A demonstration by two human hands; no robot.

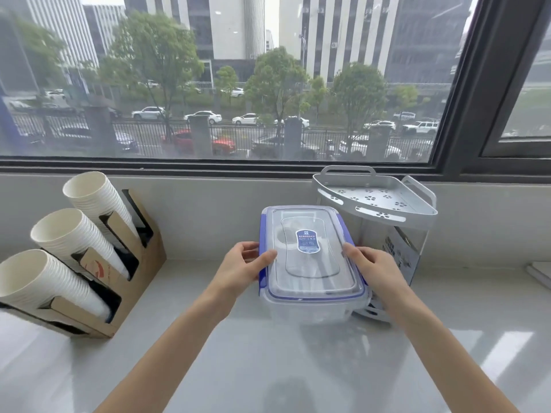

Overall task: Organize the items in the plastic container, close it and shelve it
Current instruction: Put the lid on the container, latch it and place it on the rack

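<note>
A clear plastic container (pixel 310 305) with a transparent lid (pixel 311 254), blue side latches and a blue sticker is held above the counter. Its lid is on. My left hand (pixel 243 265) grips the container's left side, thumb on the lid's edge. My right hand (pixel 375 271) grips its right side. Dim shapes of items show through the lid; I cannot tell what they are. Just behind and to the right stands a grey corner shelf rack (pixel 384 201) with a perforated top tier that holds nothing.
A cardboard holder (pixel 143 263) with three stacks of white paper cups (pixel 77 234) lies at the left. The pale counter (pixel 268 368) runs up to a window sill and dark window frame (pixel 208 165). A white flat object (pixel 539 272) sits at the far right edge.
</note>
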